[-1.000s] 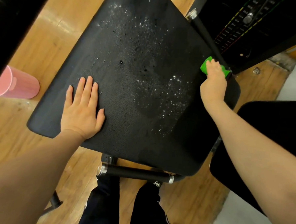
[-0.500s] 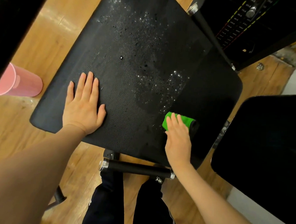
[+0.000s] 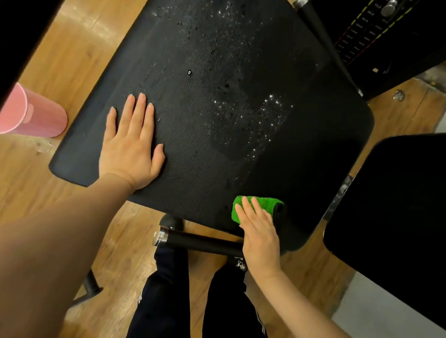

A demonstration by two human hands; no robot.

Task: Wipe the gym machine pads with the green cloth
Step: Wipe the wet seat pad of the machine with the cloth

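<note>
A large black gym machine pad [image 3: 198, 131] fills the middle of the view, with water droplets glinting across its centre and far part. My left hand [image 3: 131, 146] lies flat on the pad's near left part, fingers straight. My right hand [image 3: 259, 235] presses the folded green cloth [image 3: 266, 204] against the pad's near edge, fingers straight on top of it. Part of the cloth is hidden under those fingers.
A black padded roller bar [image 3: 200, 242] sits just below the pad's near edge. A second black pad [image 3: 400, 217] stands at the right. A pink cup [image 3: 31, 115] is on the wooden floor [image 3: 75, 57] at the left. A black weight stack [image 3: 394, 35] is at the top right.
My right hand has dragged the green cloth from the pad's far right edge down to its near edge. My left hand stays flat in the same spot.
</note>
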